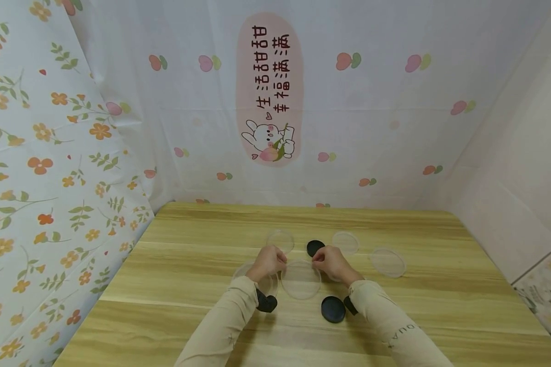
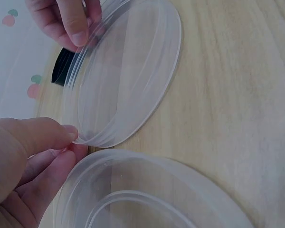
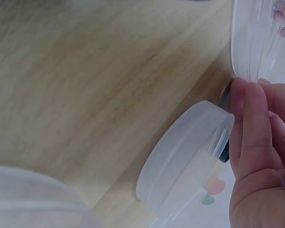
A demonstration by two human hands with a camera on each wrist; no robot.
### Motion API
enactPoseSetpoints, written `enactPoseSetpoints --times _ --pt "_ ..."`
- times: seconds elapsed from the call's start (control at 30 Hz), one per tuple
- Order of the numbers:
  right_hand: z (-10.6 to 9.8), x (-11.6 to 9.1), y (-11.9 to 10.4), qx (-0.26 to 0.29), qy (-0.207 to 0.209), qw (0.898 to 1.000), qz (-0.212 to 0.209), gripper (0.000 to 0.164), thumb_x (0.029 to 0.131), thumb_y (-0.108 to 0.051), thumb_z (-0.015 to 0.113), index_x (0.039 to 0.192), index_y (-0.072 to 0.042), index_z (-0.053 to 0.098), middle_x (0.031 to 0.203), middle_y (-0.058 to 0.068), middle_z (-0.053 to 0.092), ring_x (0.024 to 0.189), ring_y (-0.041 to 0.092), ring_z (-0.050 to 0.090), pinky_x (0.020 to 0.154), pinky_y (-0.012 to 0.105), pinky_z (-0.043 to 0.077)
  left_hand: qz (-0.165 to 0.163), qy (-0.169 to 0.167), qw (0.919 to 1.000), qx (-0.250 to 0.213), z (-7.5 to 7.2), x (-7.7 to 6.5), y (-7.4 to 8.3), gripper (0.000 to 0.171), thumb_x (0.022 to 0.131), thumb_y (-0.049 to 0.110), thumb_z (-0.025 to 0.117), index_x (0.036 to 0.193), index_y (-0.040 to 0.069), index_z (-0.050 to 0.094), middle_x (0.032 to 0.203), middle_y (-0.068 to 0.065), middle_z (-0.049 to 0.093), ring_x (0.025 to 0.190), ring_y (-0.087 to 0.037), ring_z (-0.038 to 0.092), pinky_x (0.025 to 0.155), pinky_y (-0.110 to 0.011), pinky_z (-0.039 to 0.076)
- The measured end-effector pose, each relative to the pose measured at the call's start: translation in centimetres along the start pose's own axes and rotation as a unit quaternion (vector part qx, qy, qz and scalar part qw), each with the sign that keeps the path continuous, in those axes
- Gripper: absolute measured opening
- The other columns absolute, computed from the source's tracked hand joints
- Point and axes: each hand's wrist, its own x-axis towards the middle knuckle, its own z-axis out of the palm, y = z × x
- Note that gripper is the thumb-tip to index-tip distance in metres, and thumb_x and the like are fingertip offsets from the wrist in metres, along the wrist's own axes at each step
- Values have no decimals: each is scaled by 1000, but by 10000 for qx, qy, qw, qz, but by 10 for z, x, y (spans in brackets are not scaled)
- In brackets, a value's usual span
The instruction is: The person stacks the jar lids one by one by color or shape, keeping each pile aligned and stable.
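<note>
A transparent round plastic lid (image 1: 301, 281) is held by its rim between both hands. My left hand (image 1: 268, 261) pinches the left edge between thumb and fingertips, also plain in the left wrist view. On the opposite edge, my right hand (image 1: 332, 263) pinches the rim with its thumb and fingers. Another transparent lid (image 2: 147, 167) lies on the table beside the left hand, partly hidden by that hand and wrist in the head view. Beyond the right hand's fingers is a black round lid (image 1: 315, 248).
A second black lid (image 1: 333, 309) lies near the right wrist. More transparent lids rest farther back: one at the left (image 1: 280, 240), one behind the right hand (image 1: 346, 243), one to the right (image 1: 387, 263). The wooden table (image 1: 174, 275) meets a printed cloth (image 1: 372, 127) behind.
</note>
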Motion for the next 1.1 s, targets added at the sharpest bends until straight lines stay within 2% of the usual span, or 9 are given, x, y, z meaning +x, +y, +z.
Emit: enactPoseSetpoints --times 0.17,0.5,0.67,0.93,1.1 --pt "2 1 1 153 -29 9999 54 6 78 -2 64 76 2 66 62 3 60 52 13 55 48 22 43 -178 6 9998 122 -1 2 -3 4 70 1 69 74 1 70 75 -4 64 67 -15 59 56 -21 47" --pt "0 1 -3 171 -179 9997 41 8 80 -1 61 77 4 66 63 5 60 53 14 56 48 22 43 -44 10 9997 257 -1 1 -2 5 73 0 67 76 1 71 74 -5 64 66 -15 59 56 -21 46" --pt "-5 -1 -4 186 -126 9997 -99 10 81 -1 60 79 5 67 62 7 61 51 16 55 49 24 44 76 145 9996 232 -2 0 0 6 75 2 66 79 0 71 74 -6 65 67 -15 60 57 -20 47" --pt "-13 -1 -8 121 -17 9996 -251 10 82 -1 58 82 5 67 64 7 61 51 15 54 51 24 45 251 373 9988 -193 -9 -2 3 10 75 0 63 82 -2 70 78 -9 65 71 -18 60 58 -21 47" --pt "-13 2 -16 127 293 9993 -187 10 81 -4 60 82 3 68 66 4 62 51 12 54 52 25 45 316 588 9967 -472 -15 -4 0 11 77 0 62 84 -3 69 80 -11 66 70 -19 61 58 -22 48"
